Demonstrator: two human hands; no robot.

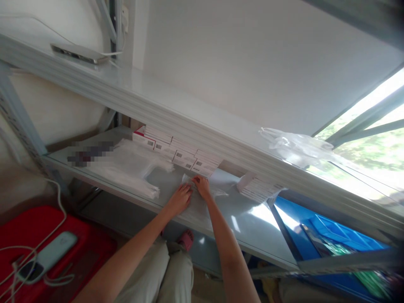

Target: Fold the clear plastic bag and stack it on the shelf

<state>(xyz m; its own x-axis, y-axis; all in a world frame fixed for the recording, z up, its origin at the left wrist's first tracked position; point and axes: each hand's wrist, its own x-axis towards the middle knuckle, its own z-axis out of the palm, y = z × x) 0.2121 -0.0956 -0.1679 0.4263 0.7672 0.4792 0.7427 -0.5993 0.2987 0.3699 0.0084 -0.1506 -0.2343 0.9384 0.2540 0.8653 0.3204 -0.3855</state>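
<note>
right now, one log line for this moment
left hand: flat on clear bag | right hand: pinching bag edge | shelf: boxes, bag stack

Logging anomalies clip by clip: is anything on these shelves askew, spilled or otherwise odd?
Mostly tidy. One oddity: a crumpled clear plastic bag lies loose at the upper shelf's front edge. Both hands, left hand and right hand, rest on a thin clear plastic sleeve.

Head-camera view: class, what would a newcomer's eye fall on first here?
Both bare hands, left hand and right hand, press a thin clear plastic bag flat on the grey metal shelf. Behind them runs a row of white barcoded cartons; bright blue plastic crates glow lower right.
</note>
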